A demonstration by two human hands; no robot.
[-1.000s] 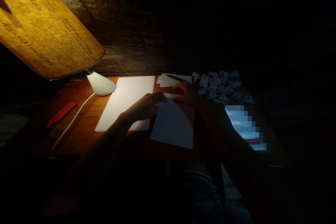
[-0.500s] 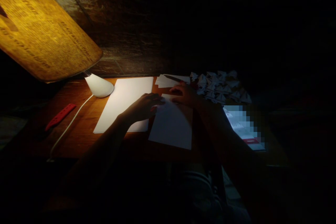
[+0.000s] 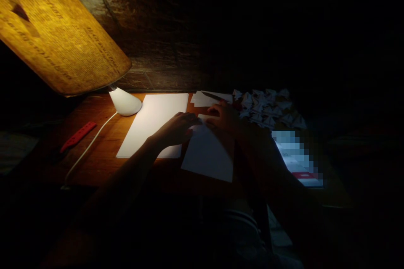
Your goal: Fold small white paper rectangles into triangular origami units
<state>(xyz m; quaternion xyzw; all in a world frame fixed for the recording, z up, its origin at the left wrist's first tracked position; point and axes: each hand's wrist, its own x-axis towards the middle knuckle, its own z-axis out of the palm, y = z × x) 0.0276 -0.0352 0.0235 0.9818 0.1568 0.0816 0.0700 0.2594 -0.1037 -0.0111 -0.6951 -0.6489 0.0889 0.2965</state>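
At the centre of the frame, on the lamplit part of the brown wooden table [image 3: 101, 164], lies a white rectangular sheet of paper [image 3: 208, 155], its long axis running from the lower edge of the lit patch up toward the far side of the table, slightly tilted so the top leans left. Both hands meet at its upper edge: the left hand [image 3: 175, 129] comes in from the lower left and lies palm down, fingers stretched loosely and pressing the sheet's upper left corner, while the right hand [image 3: 222, 117] comes from the right and rests on the upper right part, fingers curled over the edge; the dimness hides whether it pinches a fold or merely presses. The two hands are almost touching, about equally near the paper. Just left of this sheet, partly under the left hand, lies a larger white sheet [image 3: 151, 124], long axis the same way. Above the hands sit small white paper pieces [image 3: 205, 98], and to the upper right a heap of small folded white paper shapes [image 3: 268, 107]. At the upper left stand the white lamp base [image 3: 124, 101] and its yellow printed shade [image 3: 59, 38]; a red flat strip [image 3: 77, 136] lies at far left.
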